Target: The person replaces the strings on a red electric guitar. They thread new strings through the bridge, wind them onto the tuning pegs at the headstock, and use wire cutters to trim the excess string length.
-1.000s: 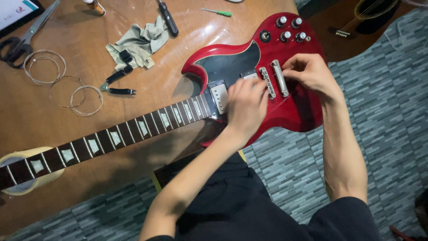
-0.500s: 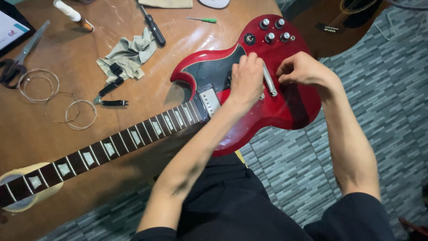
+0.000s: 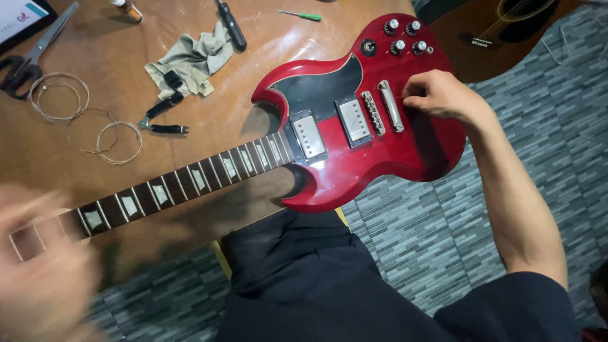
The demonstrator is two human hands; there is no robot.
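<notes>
Item: red electric guitar [image 3: 354,158], lying across the wooden table [image 3: 76,164], body overhanging your lap. Your right hand [image 3: 440,95] is pinching at the tailpiece [image 3: 391,106]; left hand [image 3: 44,272] is blurring, grip indiscernible. Risk: unsupported body tipping, scratching finish.

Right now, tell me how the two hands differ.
The right hand shows sharp; the left hand is a blur. The right hand rests on the red guitar body beside the metal tailpiece, its fingers curled; the left hand is down by the far end of the neck, and its grip cannot be made out. Both are bare and belong to the same person.
</notes>
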